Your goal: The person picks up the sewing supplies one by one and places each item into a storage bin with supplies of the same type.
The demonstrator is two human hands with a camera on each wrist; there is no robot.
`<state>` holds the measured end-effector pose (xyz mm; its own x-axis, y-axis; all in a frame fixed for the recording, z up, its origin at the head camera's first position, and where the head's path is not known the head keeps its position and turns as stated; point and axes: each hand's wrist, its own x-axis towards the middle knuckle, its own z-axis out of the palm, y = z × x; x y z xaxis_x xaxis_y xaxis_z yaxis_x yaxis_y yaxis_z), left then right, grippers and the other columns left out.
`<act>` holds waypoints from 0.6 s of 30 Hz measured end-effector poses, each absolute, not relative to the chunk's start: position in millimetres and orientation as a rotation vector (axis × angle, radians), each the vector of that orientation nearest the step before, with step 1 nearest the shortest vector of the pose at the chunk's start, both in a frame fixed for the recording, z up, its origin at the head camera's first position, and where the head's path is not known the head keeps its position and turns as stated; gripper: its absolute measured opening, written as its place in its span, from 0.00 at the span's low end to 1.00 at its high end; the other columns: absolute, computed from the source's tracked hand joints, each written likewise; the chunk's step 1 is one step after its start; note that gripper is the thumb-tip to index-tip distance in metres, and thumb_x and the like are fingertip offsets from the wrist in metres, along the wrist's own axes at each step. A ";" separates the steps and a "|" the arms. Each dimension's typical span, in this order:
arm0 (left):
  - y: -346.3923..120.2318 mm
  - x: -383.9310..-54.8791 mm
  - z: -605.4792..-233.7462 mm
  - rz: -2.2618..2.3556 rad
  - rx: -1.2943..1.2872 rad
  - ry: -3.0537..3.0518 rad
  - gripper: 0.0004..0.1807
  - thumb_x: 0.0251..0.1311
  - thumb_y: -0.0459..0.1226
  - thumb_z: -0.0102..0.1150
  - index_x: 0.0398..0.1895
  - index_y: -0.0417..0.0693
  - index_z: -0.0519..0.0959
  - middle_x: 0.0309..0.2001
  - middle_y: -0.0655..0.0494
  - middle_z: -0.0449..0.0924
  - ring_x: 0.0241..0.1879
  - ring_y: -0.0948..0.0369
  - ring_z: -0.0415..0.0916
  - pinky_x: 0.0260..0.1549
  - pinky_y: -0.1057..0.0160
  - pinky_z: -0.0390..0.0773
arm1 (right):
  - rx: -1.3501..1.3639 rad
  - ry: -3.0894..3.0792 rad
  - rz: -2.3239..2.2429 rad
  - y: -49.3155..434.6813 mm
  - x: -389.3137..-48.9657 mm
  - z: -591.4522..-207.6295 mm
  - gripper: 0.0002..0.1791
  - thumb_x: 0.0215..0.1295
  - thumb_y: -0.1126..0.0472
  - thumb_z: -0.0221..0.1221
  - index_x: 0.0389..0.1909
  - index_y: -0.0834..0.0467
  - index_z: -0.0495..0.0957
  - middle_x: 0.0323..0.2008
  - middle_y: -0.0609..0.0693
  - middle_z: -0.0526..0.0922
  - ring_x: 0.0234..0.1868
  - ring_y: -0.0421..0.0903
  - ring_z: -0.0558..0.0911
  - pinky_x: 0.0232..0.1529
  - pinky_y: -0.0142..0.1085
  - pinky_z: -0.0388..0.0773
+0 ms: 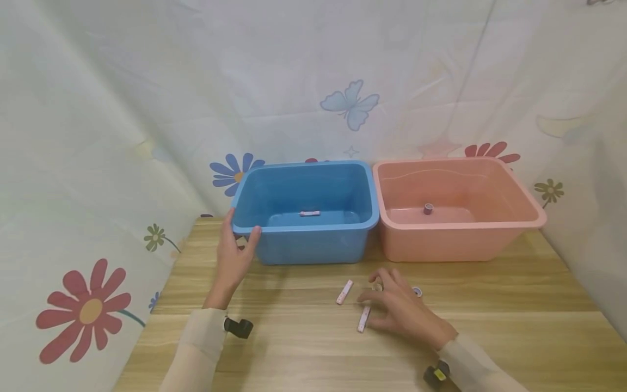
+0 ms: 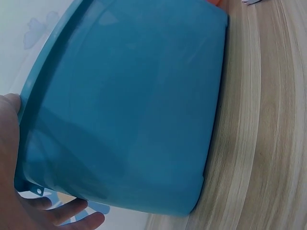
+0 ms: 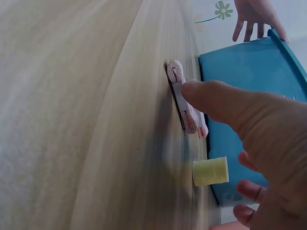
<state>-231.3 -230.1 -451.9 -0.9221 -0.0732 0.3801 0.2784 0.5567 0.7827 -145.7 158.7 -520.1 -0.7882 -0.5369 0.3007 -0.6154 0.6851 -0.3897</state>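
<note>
the right hand (image 1: pixel 404 310) rests spread and relaxed on the tabletop (image 1: pixel 490 321), holding nothing; its thumb tip touches a pink bundle (image 1: pixel 363 319), long axis pointing toward the blue bin (image 1: pixel 303 239), whose corner the left hand (image 1: pixel 234 256) grips.

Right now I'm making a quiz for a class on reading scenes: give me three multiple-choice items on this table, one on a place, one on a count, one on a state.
1. Where does the left hand rest?
A. on the blue bin's near left corner
B. inside the pink bin
C. flat on the wooden table

2. How many bins stand on the table?
A. one
B. two
C. three

3. What lies inside the blue bin?
A. nothing
B. water to the rim
C. one small pink packet

Key: 1 A, the thumb and fingers straddle that corner's rim; 2 B, a blue one and a pink one stand side by side; 3 C, the packet lies on the bin's floor.
</note>
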 end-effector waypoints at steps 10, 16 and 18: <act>-230.1 -232.2 -452.6 -1.309 -0.150 -2.428 0.44 0.73 0.55 0.56 0.83 0.57 0.46 0.78 0.47 0.56 0.65 0.44 0.70 0.50 0.38 0.79 | 1.066 -2.723 0.692 158.1 -155.0 -522.8 0.17 0.51 0.46 0.76 0.44 0.39 0.88 0.72 0.56 0.69 0.71 0.61 0.64 0.66 0.65 0.62; -228.9 -232.0 -452.5 -1.296 -0.157 -2.416 0.44 0.73 0.54 0.57 0.83 0.54 0.48 0.77 0.46 0.57 0.63 0.45 0.72 0.48 0.40 0.81 | 1.114 -2.725 0.692 155.8 -160.0 -524.9 0.13 0.51 0.51 0.76 0.40 0.40 0.88 0.70 0.57 0.71 0.71 0.66 0.65 0.66 0.68 0.62; -229.0 -232.2 -453.0 -1.286 -0.161 -2.413 0.44 0.73 0.54 0.57 0.83 0.54 0.48 0.77 0.46 0.58 0.63 0.45 0.72 0.47 0.40 0.81 | 1.120 -2.737 0.703 155.0 -161.1 -525.1 0.12 0.52 0.52 0.76 0.39 0.41 0.88 0.70 0.58 0.71 0.71 0.67 0.64 0.67 0.68 0.61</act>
